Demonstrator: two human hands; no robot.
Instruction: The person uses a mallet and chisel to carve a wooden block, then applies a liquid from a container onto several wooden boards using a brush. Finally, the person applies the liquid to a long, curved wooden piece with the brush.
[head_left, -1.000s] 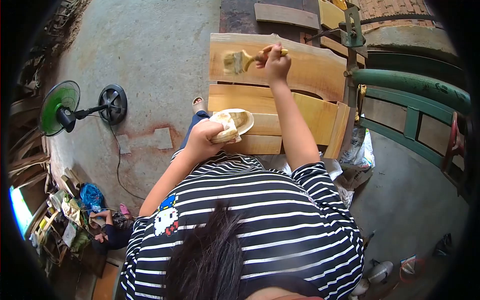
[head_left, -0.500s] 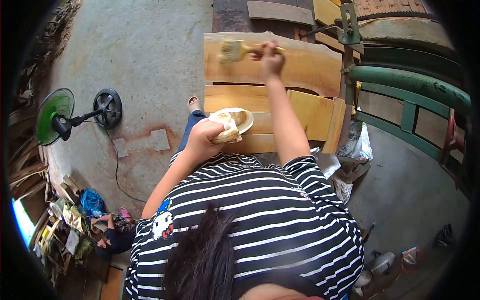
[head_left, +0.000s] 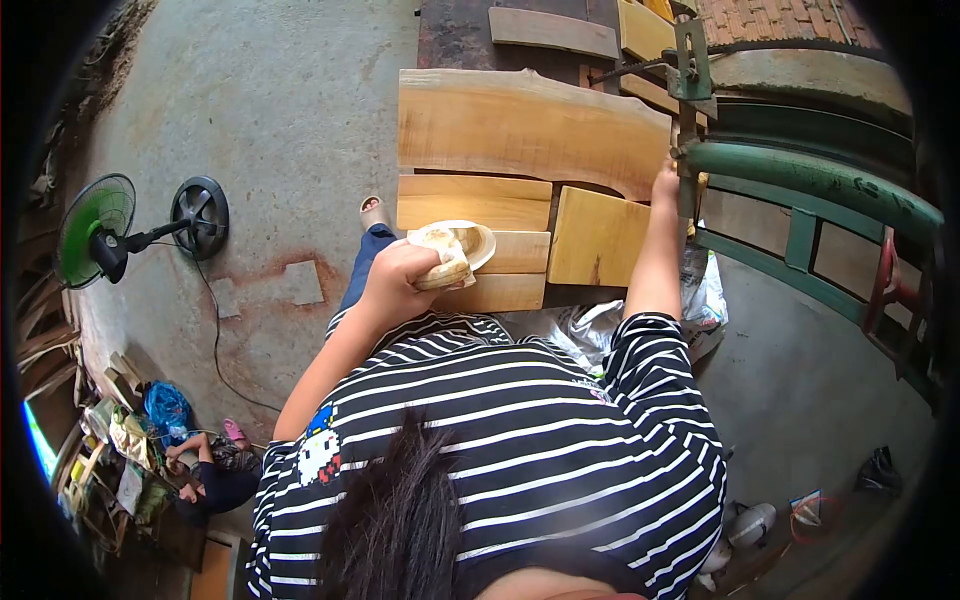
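Note:
My left hand is closed round the near side of a white bowl with brown residue inside. Some pale, stained material shows at the hand; I cannot make out what it is. My right hand reaches forward to the right end of a long, wavy-edged wooden plank. A green machine post hides its fingers. No paintbrush shows now. Shorter boards lie nearer me, and a squarish board lies left of my right forearm.
Green machine rails stand close on the right. A green fan is on the concrete floor at left, its cord trailing toward me. Another person is low at lower left, near a blue bag. Silvery plastic lies below the boards.
My right hand has moved from above the plank to its right end, behind the post. The paintbrush it held has gone out of sight. My left hand keeps the bowl.

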